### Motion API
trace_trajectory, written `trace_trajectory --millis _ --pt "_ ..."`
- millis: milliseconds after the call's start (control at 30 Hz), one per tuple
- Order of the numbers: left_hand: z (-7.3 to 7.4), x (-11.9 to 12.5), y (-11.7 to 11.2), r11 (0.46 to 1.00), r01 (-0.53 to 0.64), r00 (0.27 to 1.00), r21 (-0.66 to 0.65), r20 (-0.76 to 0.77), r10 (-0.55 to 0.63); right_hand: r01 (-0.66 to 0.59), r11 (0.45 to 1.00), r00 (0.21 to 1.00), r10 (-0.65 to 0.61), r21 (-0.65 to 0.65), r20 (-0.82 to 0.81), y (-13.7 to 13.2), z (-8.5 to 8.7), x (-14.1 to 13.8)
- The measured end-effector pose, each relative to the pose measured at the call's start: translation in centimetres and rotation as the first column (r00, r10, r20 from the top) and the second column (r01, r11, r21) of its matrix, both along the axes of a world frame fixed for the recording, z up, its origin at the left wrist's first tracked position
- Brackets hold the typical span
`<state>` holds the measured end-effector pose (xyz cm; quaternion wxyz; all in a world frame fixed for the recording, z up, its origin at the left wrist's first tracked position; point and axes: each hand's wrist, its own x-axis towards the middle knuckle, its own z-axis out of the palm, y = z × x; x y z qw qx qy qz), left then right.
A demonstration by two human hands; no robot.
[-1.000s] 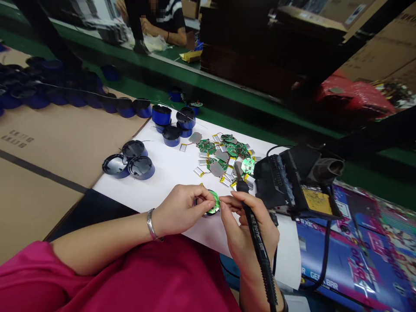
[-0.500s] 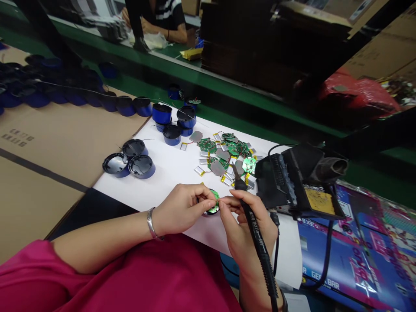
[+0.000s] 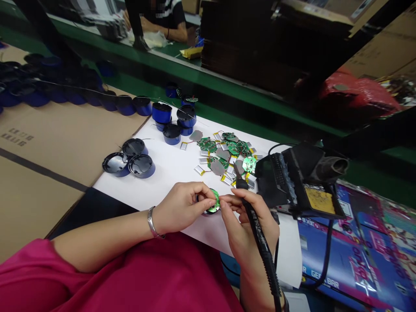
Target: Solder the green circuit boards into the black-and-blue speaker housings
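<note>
Thumb and forefinger of left hand (image 3: 180,208) are touching green circuit board (image 3: 214,208); their grip cannot be told.
Board is sitting between both hands' fingertips; right hand (image 3: 242,234) is clamping soldering iron (image 3: 259,236), tip pointing beyond its fingers.

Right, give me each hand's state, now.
Left hand: closed, holding a board.
Right hand: closed, holding the iron, fingertips beside that board.

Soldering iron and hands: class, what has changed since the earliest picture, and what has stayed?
The soldering iron has shifted slightly left against the circuit-board pile. The right hand still holds it; the left hand stays at the round green circuit board.
</note>
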<state>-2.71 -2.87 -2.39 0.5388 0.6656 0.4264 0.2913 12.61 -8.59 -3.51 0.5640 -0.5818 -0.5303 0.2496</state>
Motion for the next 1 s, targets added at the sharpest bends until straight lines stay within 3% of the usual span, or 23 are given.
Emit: trace_trajectory --millis 600,1000 --pt "0.17 -0.06 0.06 0.999 0.028 1.0 -0.017 -0.013 -0.028 0.045 0.999 0.997 -0.047 0.024 0.06 -0.11 -0.11 -0.22" --pt "0.05 -0.35 0.09 0.997 -0.036 0.999 0.066 0.009 0.036 0.035 0.999 0.992 -0.039 0.036 0.117 -0.52 -0.5 0.17"
